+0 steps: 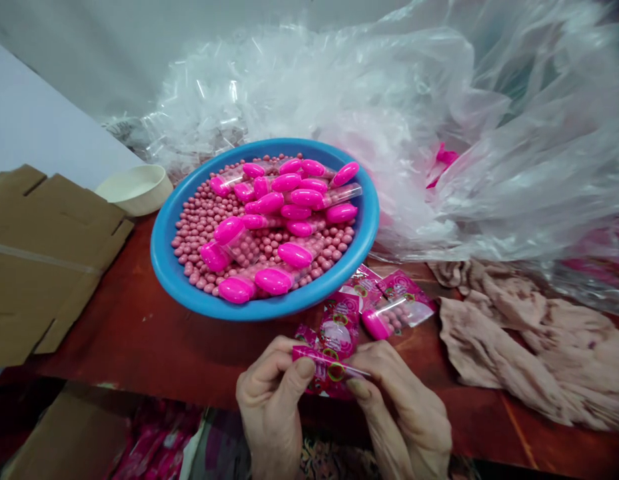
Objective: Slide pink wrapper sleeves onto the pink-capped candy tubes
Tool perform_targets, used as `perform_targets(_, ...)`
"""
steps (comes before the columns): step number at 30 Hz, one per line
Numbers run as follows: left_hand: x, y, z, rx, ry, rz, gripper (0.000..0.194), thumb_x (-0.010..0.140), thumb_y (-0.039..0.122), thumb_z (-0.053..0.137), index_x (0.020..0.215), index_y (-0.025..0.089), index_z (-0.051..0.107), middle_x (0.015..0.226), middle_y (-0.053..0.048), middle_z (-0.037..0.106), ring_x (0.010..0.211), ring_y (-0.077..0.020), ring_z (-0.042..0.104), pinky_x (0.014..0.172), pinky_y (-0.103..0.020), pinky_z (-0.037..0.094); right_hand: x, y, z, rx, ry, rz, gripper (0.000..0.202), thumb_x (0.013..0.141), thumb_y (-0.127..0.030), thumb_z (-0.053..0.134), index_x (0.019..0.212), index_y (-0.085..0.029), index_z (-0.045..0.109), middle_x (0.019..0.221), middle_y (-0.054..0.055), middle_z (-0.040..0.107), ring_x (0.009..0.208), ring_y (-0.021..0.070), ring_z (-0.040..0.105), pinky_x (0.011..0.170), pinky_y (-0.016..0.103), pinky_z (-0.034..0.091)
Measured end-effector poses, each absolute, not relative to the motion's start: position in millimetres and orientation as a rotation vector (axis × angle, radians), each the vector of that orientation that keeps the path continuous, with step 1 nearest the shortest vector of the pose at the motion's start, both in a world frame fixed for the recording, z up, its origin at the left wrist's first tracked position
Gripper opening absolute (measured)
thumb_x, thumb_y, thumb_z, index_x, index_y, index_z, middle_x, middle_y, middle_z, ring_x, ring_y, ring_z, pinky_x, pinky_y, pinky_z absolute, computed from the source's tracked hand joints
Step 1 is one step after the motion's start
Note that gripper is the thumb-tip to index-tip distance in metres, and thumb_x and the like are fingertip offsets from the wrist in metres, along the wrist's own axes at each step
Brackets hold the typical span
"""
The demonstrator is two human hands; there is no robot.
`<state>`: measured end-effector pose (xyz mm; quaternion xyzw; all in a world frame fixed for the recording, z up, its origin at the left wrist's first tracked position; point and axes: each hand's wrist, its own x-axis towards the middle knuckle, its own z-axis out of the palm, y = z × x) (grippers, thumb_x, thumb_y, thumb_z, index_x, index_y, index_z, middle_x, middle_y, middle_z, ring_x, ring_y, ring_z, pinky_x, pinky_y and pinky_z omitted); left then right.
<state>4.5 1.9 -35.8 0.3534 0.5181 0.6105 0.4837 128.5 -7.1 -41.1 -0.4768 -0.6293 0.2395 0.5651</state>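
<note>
Wrapper (pixel 325 371), pink and printed, sits low in the centre of the frame, pinched at both ends between two hands just above the near edge of the table (pixel 139 333). Left hand (pixel 272 393): fingers curled in tight, thumb pressed onto the wrapper's left end. Right hand (pixel 409 407): fingers likewise closed, thumb and forefinger gripping the right end. Whether a capsule is inside the wrapper cannot be told.

Just above the hands, more pink wrappers (pixel 342 323) lie in a loose heap on the table. One wrapped capsule (pixel 396 310) lies to their right, with pink beads visible through its clear part.

Centre of frame: blue bowl (pixel 169 267), round, filled with small pink beads (pixel 199 220). On top of the beads lie many clear capsules with bright pink caps (pixel 294 255), pointing in all directions.

Upper left of the bowl: cream dish (pixel 136 190), touching or nearly touching the bowl's rim. Left edge of frame: flattened cardboard box (pixel 44 253), flaps open.

Upper half and right: a large heap of clear plastic bags (pixel 439 133) behind the bowl, something pink showing through. Lower right: crumpled beige cloth (pixel 514 340) on the table, near the right hand but apart from it.
</note>
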Motion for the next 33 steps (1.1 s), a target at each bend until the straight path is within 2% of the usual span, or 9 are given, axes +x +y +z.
perform_targets(3,3.4,3.9,-38.7,0.841,1.289,1.472,0.019,0.067,0.020,0.074,0.050,0.019,0.065,0.052,0.003,0.054,0.053,-0.0113,0.045,0.048,-0.022,0.036,128.0,-7.0,-39.6,-1.216,-1.451,0.575,0.015,0.086,-0.016,0.059,0.101,-0.018,0.060,0.085,0.003,0.063,0.076,0.0143,0.060,0.067,0.023,0.049)
perform_targets(7,4.6,7.2,-40.2,0.924,1.318,1.482,0.022,0.065,0.018,0.074,0.047,0.018,0.062,0.049,0.004,0.052,0.049,-0.0111,0.043,0.046,-0.023,0.034,129.3,-3.9,-37.0,-1.164,-1.449,0.648,0.012,0.083,-0.007,0.060,0.080,-0.019,0.062,0.070,0.000,0.061,0.064,0.0121,0.059,0.059,0.022,0.049)
perform_targets(10,6.1,7.4,-40.9,0.957,1.371,1.464,0.023,0.065,0.017,0.074,0.047,0.018,0.061,0.048,0.004,0.050,0.049,-0.0107,0.042,0.046,-0.023,0.034,129.9,-3.1,-37.8,-1.182,-1.433,0.634,0.014,0.083,-0.007,0.059,0.076,-0.018,0.060,0.067,-0.001,0.059,0.062,0.0125,0.056,0.057,0.024,0.047)
perform_targets(16,7.9,6.3,-38.6,0.950,1.384,1.465,0.014,0.068,0.019,0.072,0.055,0.020,0.070,0.069,-0.001,0.072,0.068,-0.0160,0.062,0.063,-0.024,0.048,127.8,-5.3,-38.1,-1.150,-1.497,0.655,0.017,0.087,-0.004,0.051,0.078,-0.018,0.055,0.066,-0.001,0.053,0.061,0.0116,0.050,0.056,0.024,0.042)
perform_targets(20,8.0,10.7,-36.2,0.707,1.322,1.454,0.014,0.062,0.023,0.077,0.051,0.018,0.069,0.058,0.000,0.070,0.058,-0.0116,0.060,0.057,-0.018,0.049,143.4,-0.4,-33.6,-1.123,-1.643,0.542,0.013,0.095,-0.017,0.045,0.097,-0.016,0.057,0.078,0.003,0.059,0.073,0.0148,0.054,0.066,0.027,0.045)
perform_targets(23,6.1,14.4,-36.4,0.472,1.375,1.521,0.020,0.049,0.026,0.085,0.049,0.016,0.068,0.055,-0.001,0.070,0.055,-0.0099,0.060,0.056,-0.016,0.049,171.1,8.3,-36.8,-1.438,-1.746,0.120,0.024,0.095,-0.022,0.045,0.112,-0.012,0.057,0.094,0.011,0.061,0.089,0.0227,0.053,0.081,0.038,0.044)
perform_targets(25,4.5,16.2,-36.9,0.347,1.388,1.548,0.023,0.045,0.027,0.087,0.050,0.015,0.068,0.054,-0.001,0.070,0.053,-0.0098,0.060,0.056,-0.017,0.051,190.8,14.3,-45.0,-1.707,-1.797,-0.097,0.037,0.095,-0.031,0.039,0.114,-0.006,0.057,0.102,0.019,0.058,0.095,0.0314,0.050,0.083,0.051,0.043)
perform_targets(27,3.4,17.6,-36.9,0.300,1.382,1.562,0.024,0.044,0.028,0.087,0.051,0.015,0.068,0.053,-0.001,0.069,0.051,-0.0094,0.060,0.055,-0.017,0.051,204.7,18.6,-55.9,-1.761,-1.911,-0.116,0.049,0.096,-0.040,0.029,0.113,-0.004,0.058,0.102,0.021,0.058,0.094,0.0336,0.051,0.080,0.054,0.046)
perform_targets(33,3.3,16.5,-36.7,0.286,1.379,1.606,0.024,0.044,0.029,0.087,0.053,0.015,0.069,0.053,0.000,0.068,0.051,-0.0085,0.060,0.055,-0.016,0.052,201.0,17.1,-67.7,-1.748,-1.855,-0.074,0.050,0.094,-0.051,0.029,0.107,-0.011,0.056,0.100,0.017,0.061,0.098,0.0333,0.053,0.087,0.054,0.043)
